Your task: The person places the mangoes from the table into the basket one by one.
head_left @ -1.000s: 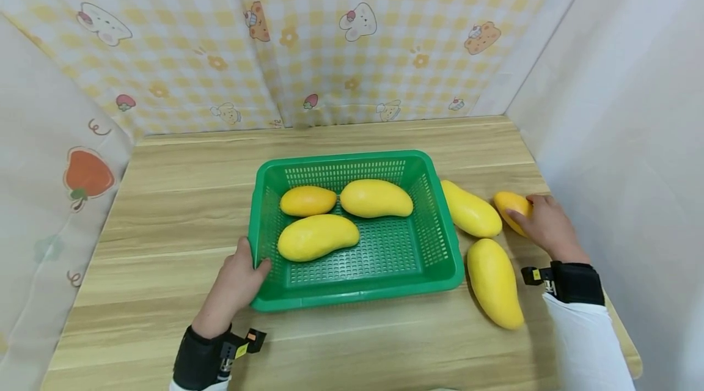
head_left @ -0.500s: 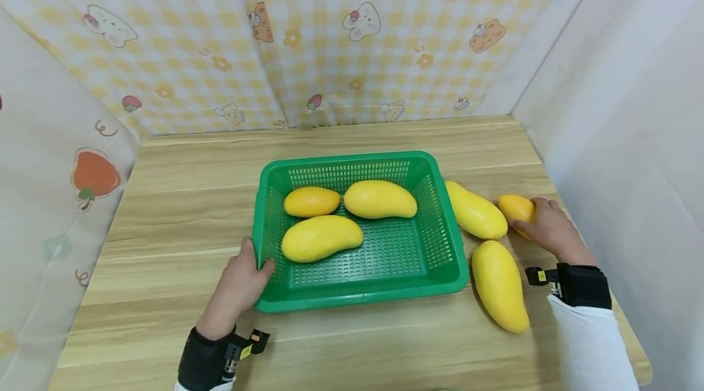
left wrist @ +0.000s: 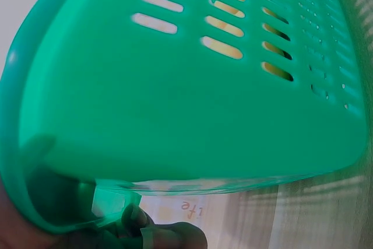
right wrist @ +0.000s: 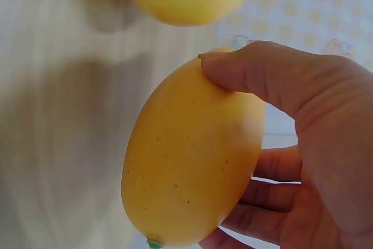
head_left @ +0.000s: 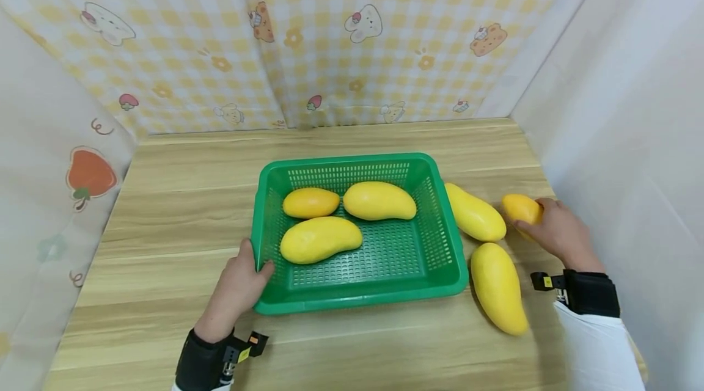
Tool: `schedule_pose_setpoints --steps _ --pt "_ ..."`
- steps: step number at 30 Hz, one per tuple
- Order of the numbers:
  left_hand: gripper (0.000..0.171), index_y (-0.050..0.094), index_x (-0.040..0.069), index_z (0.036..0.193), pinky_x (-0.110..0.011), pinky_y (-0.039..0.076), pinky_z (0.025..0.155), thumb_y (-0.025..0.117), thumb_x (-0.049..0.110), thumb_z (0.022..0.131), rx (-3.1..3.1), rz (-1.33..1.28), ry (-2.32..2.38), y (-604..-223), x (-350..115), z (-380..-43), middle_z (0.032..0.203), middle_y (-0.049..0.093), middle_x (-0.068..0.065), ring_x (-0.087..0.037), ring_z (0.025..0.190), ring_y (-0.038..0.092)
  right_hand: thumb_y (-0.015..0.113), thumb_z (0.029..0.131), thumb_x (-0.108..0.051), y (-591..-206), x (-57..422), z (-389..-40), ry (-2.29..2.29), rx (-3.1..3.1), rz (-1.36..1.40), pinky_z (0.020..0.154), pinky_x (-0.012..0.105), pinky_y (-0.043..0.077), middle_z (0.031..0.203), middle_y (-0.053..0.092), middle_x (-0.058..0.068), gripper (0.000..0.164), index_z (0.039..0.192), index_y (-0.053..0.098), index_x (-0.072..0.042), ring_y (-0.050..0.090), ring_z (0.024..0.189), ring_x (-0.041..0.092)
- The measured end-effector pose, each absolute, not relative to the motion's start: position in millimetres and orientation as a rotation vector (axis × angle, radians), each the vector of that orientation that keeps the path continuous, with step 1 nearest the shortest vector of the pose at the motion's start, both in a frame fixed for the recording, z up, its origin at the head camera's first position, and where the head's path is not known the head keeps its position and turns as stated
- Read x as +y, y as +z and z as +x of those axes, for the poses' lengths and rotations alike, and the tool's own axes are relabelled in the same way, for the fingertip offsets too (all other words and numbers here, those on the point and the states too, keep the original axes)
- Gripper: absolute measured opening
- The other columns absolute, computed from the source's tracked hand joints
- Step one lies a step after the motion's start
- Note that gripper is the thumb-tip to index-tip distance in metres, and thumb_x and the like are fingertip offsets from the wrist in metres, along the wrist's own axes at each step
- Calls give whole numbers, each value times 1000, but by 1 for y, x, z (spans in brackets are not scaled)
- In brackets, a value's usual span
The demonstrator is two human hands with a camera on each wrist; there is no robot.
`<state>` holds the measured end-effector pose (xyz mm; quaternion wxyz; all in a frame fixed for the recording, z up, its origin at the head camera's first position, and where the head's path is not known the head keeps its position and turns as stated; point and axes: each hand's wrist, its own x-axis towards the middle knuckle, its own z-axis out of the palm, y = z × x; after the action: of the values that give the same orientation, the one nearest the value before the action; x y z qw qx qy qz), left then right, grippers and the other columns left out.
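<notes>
My left hand point(head_left: 235, 284) grips the left rim of a green plastic basket point(head_left: 363, 301), thumb over the inside edge. In the left wrist view the slotted basket wall point(left wrist: 175, 103) fills most of the picture, and the fingers point(left wrist: 175, 236) curl beneath the rim. On the far right, my right hand point(head_left: 563, 235) holds a small orange-yellow mango point(head_left: 521, 208). The right wrist view shows the thumb across that mango point(right wrist: 189, 155) and the fingers around its other side; a green stem tip shows at its lower end. Inside the basket lie three mangoes, one small orange-yellow one point(head_left: 310, 203) and two larger yellow ones.
Two large yellow mangoes lie on the wooden table point(head_left: 352, 354) right of the basket: one point(head_left: 475, 212) close against its side, another point(head_left: 498, 288) nearer the front. A checked curtain point(head_left: 330, 61) stands behind the table, and a white sheet point(head_left: 627, 134) borders its right side.
The right hand has shifted slightly to the right, and the small mango has moved with it. My left hand stays on the basket rim. The head view has shifted slightly.
</notes>
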<state>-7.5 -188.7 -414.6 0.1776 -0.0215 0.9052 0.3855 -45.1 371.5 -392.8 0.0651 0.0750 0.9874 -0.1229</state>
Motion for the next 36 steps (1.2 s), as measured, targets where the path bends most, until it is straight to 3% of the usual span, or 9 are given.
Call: schedule_pose_setpoints --steps 9,19,36 --pt "48 27 -13 128 -33 47 54 50 12 95 2553 -67 1083 -413 -189 -7 89 60 -23 -22 67 60 67 83 -49 -357 357 -41 -355 3075 184 53 37 36 103 54 30 76 125 46 11 53 75 36" --pt "49 27 -13 129 -33 47 54 50 13 95 2551 -59 1094 -414 -189 -7 89 60 -23 -22 66 59 68 83 -47 -327 330 -36 -384 3167 50 58 41 37 112 52 29 72 129 49 6 53 83 38" --pt "48 27 -13 129 -34 48 58 49 12 96 2551 -54 1097 -412 -189 -6 96 59 -25 -23 72 60 74 81 -41 -300 265 -44 -603 3205 -344 68 44 47 108 60 18 64 127 55 -1 57 87 30"
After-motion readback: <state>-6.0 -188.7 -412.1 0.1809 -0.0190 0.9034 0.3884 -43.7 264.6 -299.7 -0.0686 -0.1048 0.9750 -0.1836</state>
